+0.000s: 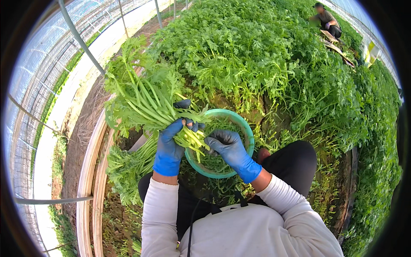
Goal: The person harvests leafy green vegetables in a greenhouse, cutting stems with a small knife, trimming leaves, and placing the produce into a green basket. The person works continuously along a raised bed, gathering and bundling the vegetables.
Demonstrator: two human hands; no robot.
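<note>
My left hand [175,138], in a blue glove with dark, worn fingers, grips a bunch of leafy green stalks [149,102]. The leaves point up and left, and the pale cut ends point down and right. My right hand [224,146], gloved alike, has its fingers closed at the stalk ends; whether it pinches a piece is hidden. Below both hands stands a green plastic basin [250,135] holding leafy trimmings [221,163]. Another pile of cut leafy stalks [128,176] lies to the left of my left forearm.
Dense leafy plants [244,38] grow ahead and to the right. Wooden boards [88,180] edge the bed at left, near metal greenhouse poles [78,35]. Another person [327,21] crouches among the plants at the upper right, beside some planks [338,49]. Cut stubble covers the soil around my knees.
</note>
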